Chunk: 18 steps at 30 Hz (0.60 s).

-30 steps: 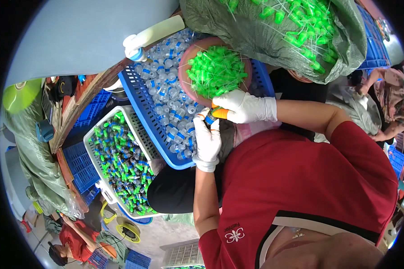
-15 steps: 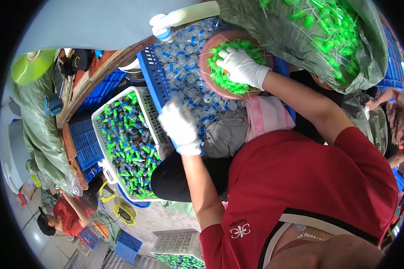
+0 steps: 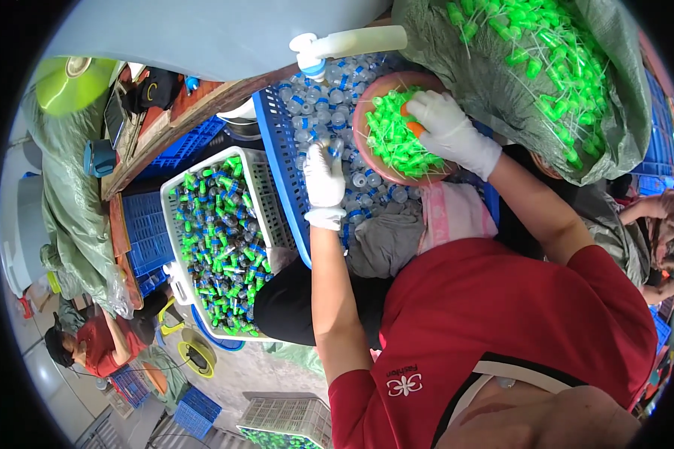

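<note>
my gloved left fingers [image 3: 317, 159] reach in among the small clear bottles [image 3: 322, 105] in the blue basket [image 3: 275, 142]; i cannot tell whether they grip one. my orange-tipped right fingers [image 3: 414, 129] bend over the green stemmed caps [image 3: 393, 138] in the pink bowl [image 3: 360, 120], their grasp unclear. beside me, the white basket [image 3: 270, 188] holds green-capped bottles [image 3: 221, 247].

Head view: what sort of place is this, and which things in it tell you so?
Most likely a workshop: a blue basket holds many clear pieces, a pink bowl holds stemmed green pieces, and a white basket is full of dark-and-green pieces.
</note>
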Available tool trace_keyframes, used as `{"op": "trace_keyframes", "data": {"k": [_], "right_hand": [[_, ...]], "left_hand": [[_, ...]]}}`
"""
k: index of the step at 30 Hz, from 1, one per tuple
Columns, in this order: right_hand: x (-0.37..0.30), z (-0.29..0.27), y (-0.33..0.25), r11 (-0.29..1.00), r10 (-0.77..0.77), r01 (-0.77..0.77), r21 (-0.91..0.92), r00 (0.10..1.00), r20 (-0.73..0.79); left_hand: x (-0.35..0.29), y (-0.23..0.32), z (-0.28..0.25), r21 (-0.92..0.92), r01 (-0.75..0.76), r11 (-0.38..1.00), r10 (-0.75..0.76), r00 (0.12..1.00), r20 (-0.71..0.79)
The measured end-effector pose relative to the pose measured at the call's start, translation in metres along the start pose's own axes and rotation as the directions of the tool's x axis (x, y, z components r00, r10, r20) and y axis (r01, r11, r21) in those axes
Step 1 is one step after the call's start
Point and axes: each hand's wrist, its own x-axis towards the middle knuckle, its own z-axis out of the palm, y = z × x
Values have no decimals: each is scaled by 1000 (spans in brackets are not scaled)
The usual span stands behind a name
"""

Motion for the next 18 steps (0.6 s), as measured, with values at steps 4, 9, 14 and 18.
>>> {"op": "trace_keyframes", "data": {"k": [4,9,14,18], "right_hand": [[3,-44,-17,984,-35,70,161,976,-214],[28,-79,-48,919,-81,282,275,818,-569],[40,-104,-57,967,24,109,229,858,-514],[37,-97,-50,969,64,66,239,866,-496]], "left_hand": [[31,100,-14,-626,-86,775,-31,984,-175],[53,126,-17,-754,-94,650,-19,990,-140],[59,124,-8,-749,-151,646,-8,979,-204],[60,124,-6,-770,-146,621,-16,980,-199]]}}
